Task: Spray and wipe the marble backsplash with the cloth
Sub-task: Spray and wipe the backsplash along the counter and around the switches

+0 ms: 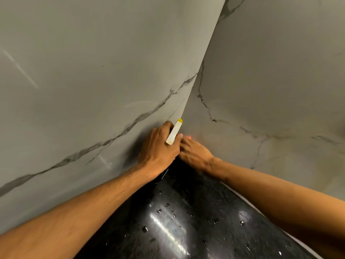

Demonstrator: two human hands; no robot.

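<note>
Two panels of the grey-veined marble backsplash point(93, 71) meet in a corner above a glossy black counter point(186, 230) dotted with water drops point(144, 229). At the foot of that corner the left grip point(158, 146), a bare hand, curls round a white spray head point(173, 134) whose yellow nozzle point(179, 120) points up along the seam. The right grip point(196, 152) lies just beside it, touching it, with fingers point(186, 142) stretched toward the base of the right-hand panel; whether anything lies under them cannot be made out.

2 bare, lightly haired forearms point(84, 212); left grip point(158, 144) and right grip point(196, 154) veined.
</note>
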